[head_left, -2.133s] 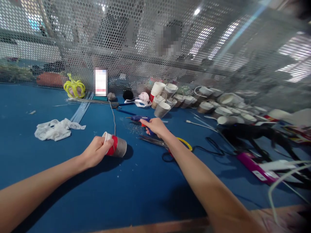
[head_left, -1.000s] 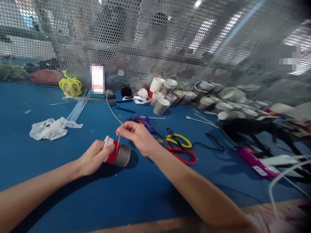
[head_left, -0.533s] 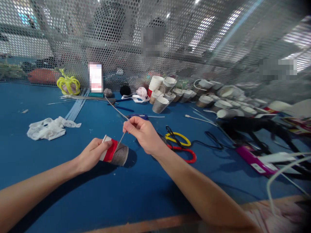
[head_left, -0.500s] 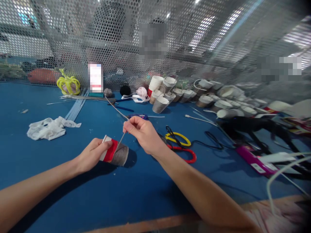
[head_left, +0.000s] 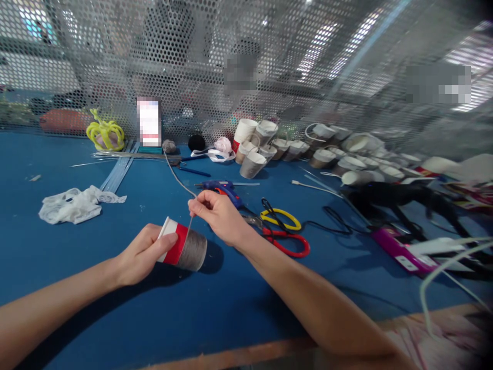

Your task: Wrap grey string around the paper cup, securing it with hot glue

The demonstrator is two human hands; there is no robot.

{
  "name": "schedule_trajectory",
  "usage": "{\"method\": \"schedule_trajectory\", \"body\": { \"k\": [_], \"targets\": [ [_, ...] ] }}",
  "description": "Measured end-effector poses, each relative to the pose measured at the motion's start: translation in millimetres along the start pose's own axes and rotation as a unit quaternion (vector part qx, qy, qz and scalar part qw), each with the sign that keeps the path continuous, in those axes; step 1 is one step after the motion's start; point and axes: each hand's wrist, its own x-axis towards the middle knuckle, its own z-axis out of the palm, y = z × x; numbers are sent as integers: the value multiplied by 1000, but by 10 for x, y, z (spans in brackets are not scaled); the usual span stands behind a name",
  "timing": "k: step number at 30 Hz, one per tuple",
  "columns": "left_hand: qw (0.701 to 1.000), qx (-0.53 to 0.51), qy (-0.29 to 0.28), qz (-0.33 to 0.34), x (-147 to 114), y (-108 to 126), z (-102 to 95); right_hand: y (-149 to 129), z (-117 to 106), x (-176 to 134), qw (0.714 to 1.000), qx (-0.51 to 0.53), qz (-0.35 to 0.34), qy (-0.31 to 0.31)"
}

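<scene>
My left hand (head_left: pixel 144 252) is closed around the rim end of a paper cup (head_left: pixel 177 245), which is tilted on its side above the table. The cup is white and red near its rim, and grey yarn is wound round the rest of it, toward its base. My right hand (head_left: pixel 215 216) pinches the grey yarn (head_left: pixel 177 177) just above the cup. From these fingers the strand runs down to the cup's wound edge, and on the other side back to a small grey yarn ball (head_left: pixel 169 147) by the mesh.
Beyond my right hand lie a blue glue gun (head_left: pixel 221 190) and scissors with red and yellow handles (head_left: pixel 287 241). White lace (head_left: pixel 71 205) lies at left. Several wrapped cups (head_left: pixel 253 164) stand along the perforated mesh (head_left: pixel 208 61). A purple power strip (head_left: pixel 400 252) is at right.
The cup has turned a little in my left hand, its base end swinging slightly right. My right hand has shifted slightly left and down, the yarn still pinched. More of the glue gun shows.
</scene>
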Motion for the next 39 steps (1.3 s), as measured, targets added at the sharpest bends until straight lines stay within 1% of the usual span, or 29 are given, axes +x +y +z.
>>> {"method": "schedule_trajectory", "body": {
  "k": [8, 13, 17, 30, 39],
  "targets": [
    [996, 68, 0, 63, -19, 47, -4, 31, 28, -5, 999, -30, 8, -30],
    [993, 94, -3, 77, -18, 81, -4, 34, 39, -18, 998, -43, 12, -46],
    [990, 109, 10, 94, -21, 69, -9, 33, 51, -34, 997, -54, 18, -60],
    [988, 119, 18, 101, -42, 39, -11, 63, 93, -39, 995, -56, 34, -81],
    [986, 130, 13, 102, -32, 117, -10, 76, 98, -48, 993, -66, 43, -88]
  ]
}}
